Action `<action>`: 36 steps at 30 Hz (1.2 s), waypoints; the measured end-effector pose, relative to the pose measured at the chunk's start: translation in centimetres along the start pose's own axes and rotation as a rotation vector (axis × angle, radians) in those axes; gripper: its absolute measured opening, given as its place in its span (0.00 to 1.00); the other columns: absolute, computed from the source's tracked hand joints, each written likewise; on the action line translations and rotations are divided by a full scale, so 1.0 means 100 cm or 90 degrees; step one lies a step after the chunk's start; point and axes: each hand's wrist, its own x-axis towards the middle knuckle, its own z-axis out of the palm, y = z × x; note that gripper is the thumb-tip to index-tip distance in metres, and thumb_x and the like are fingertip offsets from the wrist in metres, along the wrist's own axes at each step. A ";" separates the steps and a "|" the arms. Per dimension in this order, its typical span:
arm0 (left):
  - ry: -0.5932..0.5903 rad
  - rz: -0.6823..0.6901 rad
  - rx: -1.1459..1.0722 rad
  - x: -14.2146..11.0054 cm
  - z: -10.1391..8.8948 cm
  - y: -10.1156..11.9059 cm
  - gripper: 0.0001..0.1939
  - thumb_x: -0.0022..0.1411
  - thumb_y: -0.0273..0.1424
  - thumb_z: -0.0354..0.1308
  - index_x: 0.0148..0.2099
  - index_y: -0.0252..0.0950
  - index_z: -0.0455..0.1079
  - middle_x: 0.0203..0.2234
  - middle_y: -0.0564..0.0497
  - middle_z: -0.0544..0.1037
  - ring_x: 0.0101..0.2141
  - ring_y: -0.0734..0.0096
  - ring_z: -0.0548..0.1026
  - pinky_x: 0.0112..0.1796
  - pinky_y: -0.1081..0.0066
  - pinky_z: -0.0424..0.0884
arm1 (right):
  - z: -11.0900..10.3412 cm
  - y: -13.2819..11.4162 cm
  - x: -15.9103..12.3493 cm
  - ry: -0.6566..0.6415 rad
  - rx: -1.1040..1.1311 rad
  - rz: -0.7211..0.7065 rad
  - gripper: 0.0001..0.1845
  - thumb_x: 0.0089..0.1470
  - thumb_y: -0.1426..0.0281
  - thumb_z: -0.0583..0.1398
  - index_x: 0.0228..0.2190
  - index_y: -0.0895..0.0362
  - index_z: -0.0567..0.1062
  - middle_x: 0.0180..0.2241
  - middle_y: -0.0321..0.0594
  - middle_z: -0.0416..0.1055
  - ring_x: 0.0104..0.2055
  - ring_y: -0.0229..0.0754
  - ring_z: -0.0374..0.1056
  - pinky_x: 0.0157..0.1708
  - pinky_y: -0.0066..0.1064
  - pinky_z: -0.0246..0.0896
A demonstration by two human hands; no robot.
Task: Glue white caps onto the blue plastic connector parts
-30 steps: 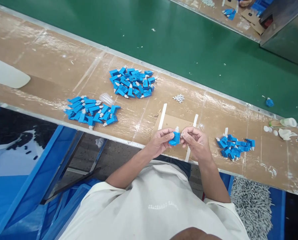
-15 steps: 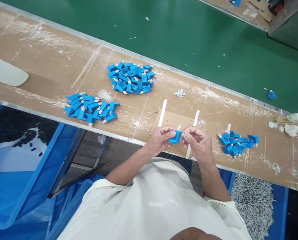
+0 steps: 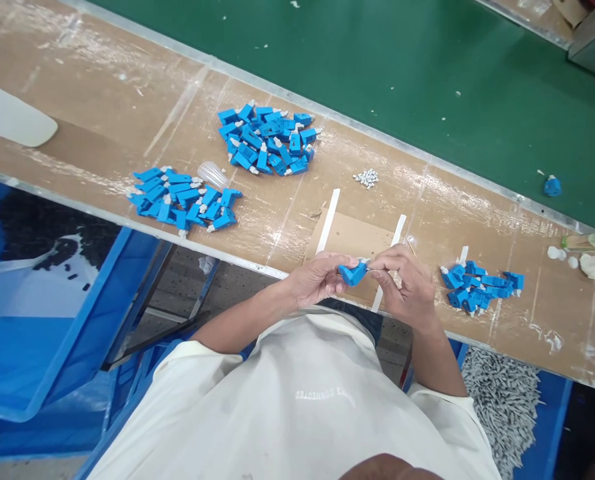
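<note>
My left hand is closed on a small blue plastic part with a whitish tip, held over the front of the bench. The fingers of my right hand are pinched at that part's right end; whatever is between them is too small to make out. Beneath both hands lies a cardboard sheet with white tape strips along its sides. A little pile of small grey-white pieces sits beyond it. To the right is a group of similar blue parts.
Two larger heaps of blue parts, the far heap and the near heap, lie left beside a clear plastic cup. A green surface runs behind the bench. Blue bins stand below the bench edge.
The blue part has been turned in my left hand, from tip up to lying more sideways. My right fingers have moved in against its end. The camera view has shifted slightly.
</note>
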 end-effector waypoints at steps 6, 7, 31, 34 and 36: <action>0.016 -0.060 -0.011 0.002 -0.002 0.003 0.14 0.56 0.28 0.72 0.28 0.32 0.68 0.17 0.58 0.69 0.14 0.87 0.64 0.13 0.87 0.56 | -0.007 0.000 0.000 -0.060 -0.087 -0.093 0.11 0.66 0.79 0.57 0.46 0.55 0.74 0.35 0.44 0.75 0.35 0.43 0.70 0.34 0.35 0.68; 0.014 -0.081 -0.019 0.002 -0.002 0.004 0.13 0.59 0.27 0.70 0.29 0.32 0.68 0.17 0.58 0.69 0.14 0.87 0.64 0.12 0.88 0.55 | -0.008 0.000 0.000 -0.072 -0.100 -0.103 0.11 0.66 0.79 0.57 0.46 0.55 0.74 0.35 0.44 0.75 0.36 0.44 0.70 0.35 0.35 0.68; -0.086 0.162 0.261 -0.010 -0.001 0.001 0.27 0.47 0.52 0.76 0.30 0.34 0.73 0.21 0.53 0.76 0.21 0.78 0.71 0.23 0.78 0.69 | 0.011 0.012 -0.004 -0.018 0.577 0.490 0.28 0.39 0.53 0.79 0.23 0.55 0.70 0.24 0.33 0.74 0.18 0.36 0.71 0.13 0.25 0.67; -0.085 0.192 0.309 -0.011 -0.003 0.000 0.27 0.50 0.53 0.74 0.31 0.34 0.72 0.22 0.52 0.76 0.22 0.77 0.72 0.25 0.76 0.70 | 0.014 0.012 -0.004 -0.014 0.571 0.485 0.29 0.39 0.53 0.79 0.22 0.55 0.68 0.23 0.34 0.75 0.18 0.36 0.71 0.13 0.25 0.67; -0.072 0.224 0.377 -0.010 -0.005 0.006 0.25 0.53 0.52 0.71 0.32 0.34 0.72 0.22 0.52 0.77 0.23 0.75 0.73 0.26 0.75 0.71 | 0.015 0.013 -0.002 -0.007 0.543 0.500 0.28 0.39 0.55 0.79 0.24 0.54 0.69 0.23 0.33 0.75 0.19 0.37 0.72 0.15 0.26 0.69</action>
